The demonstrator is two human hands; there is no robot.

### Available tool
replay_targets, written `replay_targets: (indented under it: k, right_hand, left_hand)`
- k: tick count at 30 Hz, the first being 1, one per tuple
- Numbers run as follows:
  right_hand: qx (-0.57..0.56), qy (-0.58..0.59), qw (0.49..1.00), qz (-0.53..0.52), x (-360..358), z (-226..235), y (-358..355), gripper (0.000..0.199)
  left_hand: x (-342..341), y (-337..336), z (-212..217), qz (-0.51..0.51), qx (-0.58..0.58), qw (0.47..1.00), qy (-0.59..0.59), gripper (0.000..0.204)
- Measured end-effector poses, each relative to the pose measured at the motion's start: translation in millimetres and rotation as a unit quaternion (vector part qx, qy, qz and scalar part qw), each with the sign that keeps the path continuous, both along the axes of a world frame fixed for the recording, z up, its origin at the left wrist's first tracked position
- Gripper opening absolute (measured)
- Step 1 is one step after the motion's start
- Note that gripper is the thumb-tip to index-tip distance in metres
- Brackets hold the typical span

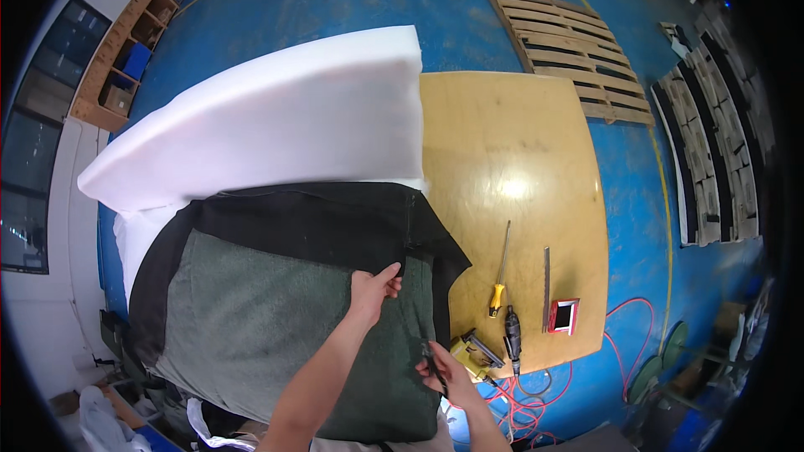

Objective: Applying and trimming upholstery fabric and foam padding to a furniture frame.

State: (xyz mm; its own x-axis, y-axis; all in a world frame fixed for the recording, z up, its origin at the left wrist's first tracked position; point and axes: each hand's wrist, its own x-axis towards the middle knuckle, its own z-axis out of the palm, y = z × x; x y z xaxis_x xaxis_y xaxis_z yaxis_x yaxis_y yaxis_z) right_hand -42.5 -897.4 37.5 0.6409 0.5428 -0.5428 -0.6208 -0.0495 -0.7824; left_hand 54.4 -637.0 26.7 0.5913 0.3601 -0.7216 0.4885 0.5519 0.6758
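Note:
A cushion-like piece with a dark green fabric cover (pixel 251 310) and a black fabric border (pixel 293 218) lies in front of me. My left hand (pixel 373 291) is closed over the green cover, its thumb and fingers pinching the edge of the black fabric near the right corner. Lower and to the right, my right hand (pixel 448 377) is closed round a slim black tool (pixel 433 366) beside the cover's right edge. Its exact kind is too small to tell. Behind the cover rises a thick white foam block (pixel 310 117).
On the wooden tabletop (pixel 502 142) to the right lie a yellow-handled screwdriver (pixel 498 295), a black power tool (pixel 512 335), a yellow staple gun (pixel 473 356), a metal ruler (pixel 547 285) and a red-framed box (pixel 564 316). Red hoses (pixel 523 410) trail below. Wooden pallets (pixel 578 50) stand beyond.

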Motion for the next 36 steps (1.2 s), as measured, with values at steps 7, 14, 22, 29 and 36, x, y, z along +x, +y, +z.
replay_targets:
  k: [7, 14, 22, 29, 36]
  right_hand:
    - [0.097, 0.049, 0.994, -0.023, 55.0, -31.7, 65.3, 0.082]
    - [0.015, 0.008, 0.999, -0.032, 72.4, -15.2, 95.7, 0.071]
    - [0.02, -0.014, 0.994, -0.108, 65.2, -10.4, 123.4, 0.072]
    - [0.012, -0.016, 0.993, -0.112, 76.5, -11.6, 135.5, 0.069]
    - [0.058, 0.021, 0.99, -0.123, 81.7, -6.5, 132.9, 0.07]
  left_hand:
    - [-13.1, 2.8, 0.4, -0.06, 0.084, 0.994, -0.019, 0.029]
    - [-12.7, 2.3, -4.6, -0.056, 0.08, 0.995, -0.036, 0.027]
    - [-16.7, 7.7, -7.7, -0.057, 0.053, 0.996, -0.033, 0.025]
    - [-20.3, 16.1, -11.9, -0.064, 0.011, 0.996, -0.06, 0.02]
    - [-24.2, 18.2, -13.7, -0.043, -0.032, 0.997, -0.064, 0.016]
